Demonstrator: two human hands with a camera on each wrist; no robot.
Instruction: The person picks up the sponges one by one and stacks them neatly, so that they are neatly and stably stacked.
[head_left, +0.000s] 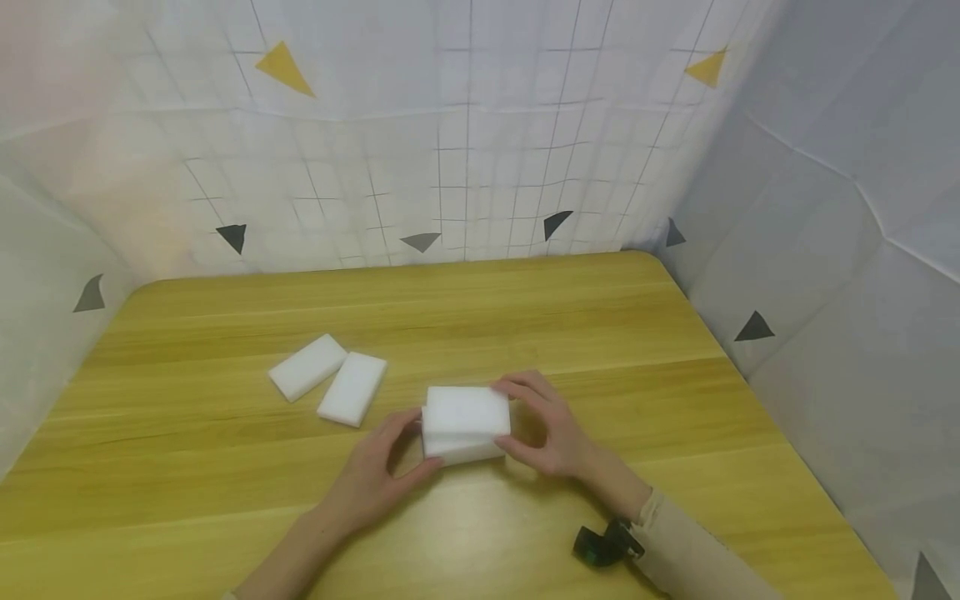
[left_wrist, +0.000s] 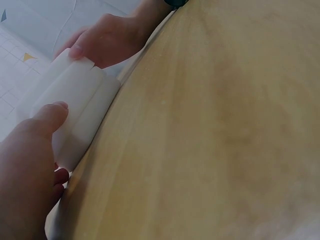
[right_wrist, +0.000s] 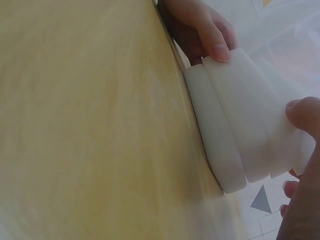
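Several white rectangular sponges lie flat on one another in a stack at the middle of the table. The top sponge sits a little out of line with the lower sponges. My left hand grips the stack's left end, thumb on the near side and fingers at the far side. At the other end, my right hand pinches the top sponge between thumb and fingers. The right wrist view shows the bottom sponge resting on the table, with uneven edges above it. The left hand's far fingers are partly hidden.
Two more white sponges lie to the left on the wooden table, a flat left one touching or nearly touching its neighbour. A dark strapped device is on the right wrist. Patterned white sheets enclose the table's back and sides.
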